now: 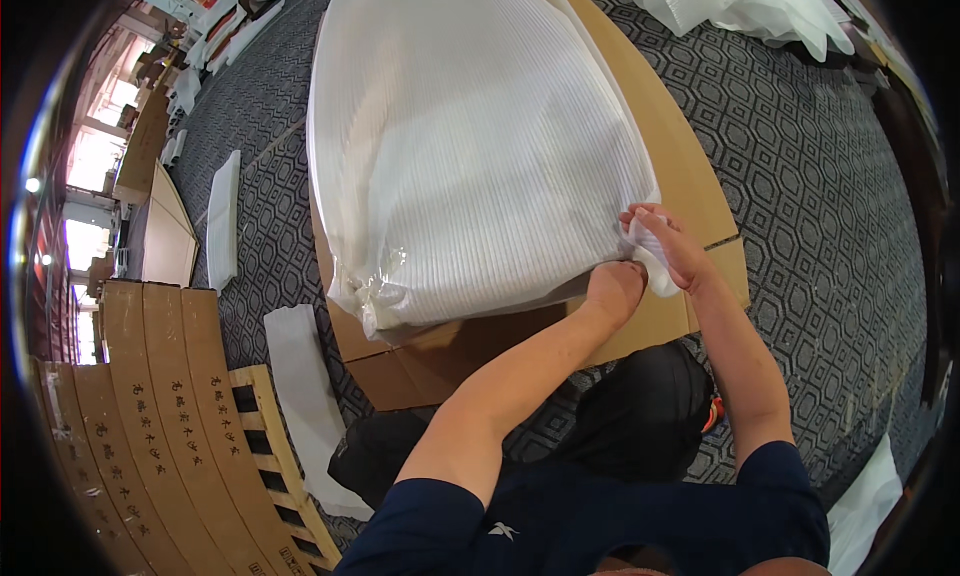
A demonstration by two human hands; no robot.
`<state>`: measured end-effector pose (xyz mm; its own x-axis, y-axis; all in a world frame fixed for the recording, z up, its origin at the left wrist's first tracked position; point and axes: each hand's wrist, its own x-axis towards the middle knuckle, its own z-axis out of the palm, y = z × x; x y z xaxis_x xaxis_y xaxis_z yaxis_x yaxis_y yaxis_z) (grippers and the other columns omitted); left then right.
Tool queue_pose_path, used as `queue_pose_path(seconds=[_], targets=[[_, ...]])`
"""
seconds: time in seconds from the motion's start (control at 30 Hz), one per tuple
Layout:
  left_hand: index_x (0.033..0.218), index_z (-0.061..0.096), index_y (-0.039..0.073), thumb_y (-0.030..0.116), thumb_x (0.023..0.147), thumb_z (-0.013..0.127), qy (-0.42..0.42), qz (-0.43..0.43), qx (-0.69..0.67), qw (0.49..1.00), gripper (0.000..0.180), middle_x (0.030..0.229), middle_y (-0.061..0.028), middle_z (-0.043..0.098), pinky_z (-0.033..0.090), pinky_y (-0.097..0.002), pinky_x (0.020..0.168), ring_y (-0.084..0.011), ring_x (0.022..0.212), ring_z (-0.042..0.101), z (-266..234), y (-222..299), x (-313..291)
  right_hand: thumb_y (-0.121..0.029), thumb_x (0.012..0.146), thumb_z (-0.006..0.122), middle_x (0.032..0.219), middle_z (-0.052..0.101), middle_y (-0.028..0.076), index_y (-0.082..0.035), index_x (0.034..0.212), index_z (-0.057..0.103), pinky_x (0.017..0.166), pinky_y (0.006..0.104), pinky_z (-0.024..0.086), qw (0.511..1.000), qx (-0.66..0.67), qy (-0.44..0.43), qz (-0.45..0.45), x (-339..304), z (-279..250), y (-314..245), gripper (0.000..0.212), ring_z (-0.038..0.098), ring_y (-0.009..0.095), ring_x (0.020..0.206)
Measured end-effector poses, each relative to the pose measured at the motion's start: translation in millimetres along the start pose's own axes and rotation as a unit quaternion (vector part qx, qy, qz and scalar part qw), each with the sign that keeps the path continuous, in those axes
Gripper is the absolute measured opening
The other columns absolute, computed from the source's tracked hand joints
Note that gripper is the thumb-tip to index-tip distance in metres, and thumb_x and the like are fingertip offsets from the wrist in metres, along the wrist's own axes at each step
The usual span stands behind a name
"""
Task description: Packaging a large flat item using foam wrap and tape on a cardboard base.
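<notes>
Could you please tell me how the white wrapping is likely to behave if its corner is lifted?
The white wrapping looks soft and floppy, as it bunches into creases at the right hand. It is probably light, since its folds look thin. Its slight sheen suggests it may be a little slippery.

Includes tall brown cartons point(165, 396) at near left, beside a wooden pallet point(285, 446). Has a white strip point(312, 396) next to the pallet and another white piece point(224, 221) farther at left. Takes in crumpled white sheeting point(740, 6) at far right, a white sheet point(870, 501) at near right and grey patterned carpet point(820, 226).
</notes>
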<state>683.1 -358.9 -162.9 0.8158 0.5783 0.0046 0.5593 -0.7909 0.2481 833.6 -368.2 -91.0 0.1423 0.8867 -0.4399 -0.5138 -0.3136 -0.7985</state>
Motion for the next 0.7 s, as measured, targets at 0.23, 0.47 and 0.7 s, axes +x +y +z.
queue_pose_path(seconds=[0.23, 0.47, 0.7], targets=[[0.094, 0.072, 0.006, 0.022, 0.093, 0.060, -0.027, -0.083, -0.062, 0.994, 0.020, 0.098, -0.0131, 0.076, 0.053, -0.0453, 0.078, -0.0362, 0.091, 0.069, -9.5, 5.3, 9.7, -0.021, 0.106, 0.066, 0.130, 0.067, 0.014, 0.001, 0.137, 0.060, 0.109, 0.0344, 0.047, 0.994, 0.048, -0.056, -0.080, 5.2, -9.1, 14.9, 0.039, 0.061, 0.021, 0.118], [0.078, 0.078, 0.010, 0.018, 0.093, 0.058, -0.045, -0.152, -0.105, 0.982, 0.026, 0.087, -0.0079, 0.080, 0.054, -0.0448, 0.070, -0.0331, 0.080, 0.073, -20.3, 3.4, 10.8, -0.020, 0.106, 0.065, 0.141, 0.059, 0.019, 0.006, 0.146, 0.051, 0.116, 0.0370, 0.042, 0.973, -0.080, -0.045, -0.212, -7.9, -6.0, 27.4, 0.049, 0.055, 0.025, 0.132], [0.082, 0.076, 0.008, 0.016, 0.092, 0.059, 0.017, 0.012, -0.007, 1.000, 0.021, 0.091, -0.0114, 0.076, 0.052, -0.0418, 0.074, -0.0309, 0.081, 0.068, -24.1, -3.3, 14.1, -0.008, 0.100, 0.062, 0.146, 0.057, 0.020, 0.006, 0.150, 0.048, 0.116, 0.0383, 0.042, 0.974, -0.115, -0.040, -0.189, -17.7, -4.6, 30.6, 0.053, 0.054, 0.028, 0.136]])
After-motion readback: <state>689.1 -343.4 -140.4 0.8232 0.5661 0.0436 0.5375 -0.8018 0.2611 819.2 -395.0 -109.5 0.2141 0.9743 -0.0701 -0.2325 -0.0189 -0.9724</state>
